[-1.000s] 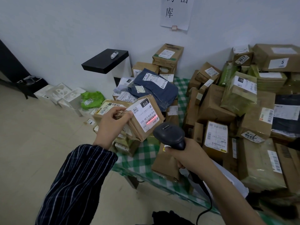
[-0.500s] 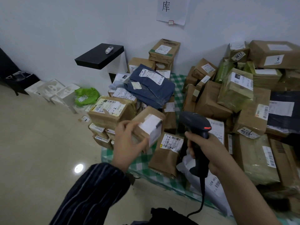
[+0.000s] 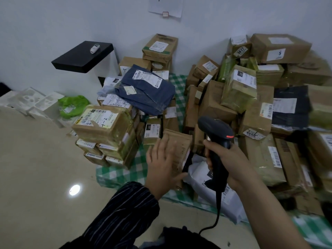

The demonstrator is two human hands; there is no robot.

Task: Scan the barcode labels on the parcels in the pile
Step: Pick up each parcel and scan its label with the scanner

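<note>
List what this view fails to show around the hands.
Head view:
Label of the parcel: turned away, partly behind the left hand, blurred.
Window of the scanner in the right hand: faces away.
The sign on the wall: cut off by the top edge.
The right-edge parcels: motion-smeared, labels unreadable.

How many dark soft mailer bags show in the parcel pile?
2: a blue bag at centre-left, near the wall, and a black bag at the far right. Others may lie buried out of sight.
</note>
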